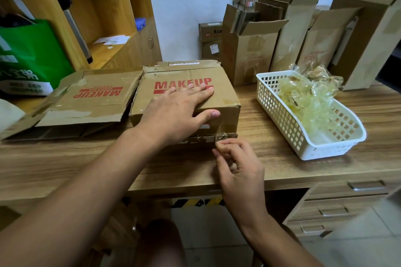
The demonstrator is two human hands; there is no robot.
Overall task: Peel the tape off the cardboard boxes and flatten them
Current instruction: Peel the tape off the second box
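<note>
A brown cardboard box (184, 80) printed MAKEUP in red stands in the middle of the wooden desk. My left hand (180, 108) lies flat on its top, fingers straight, thumb over the front edge. A strip of clear tape (222, 133) lifts off the box's lower front edge. My right hand (236, 162) pinches the end of that strip, just in front of the box. A flattened MAKEUP box (86, 102) lies to the left, touching the standing one.
A white plastic basket (282, 119) with crumpled clear tape sits at the right. Several opened tall cardboard boxes (249, 50) stand along the back wall. A green bag (28, 54) and wooden shelves are at the left. Desk drawers (347, 199) are below right.
</note>
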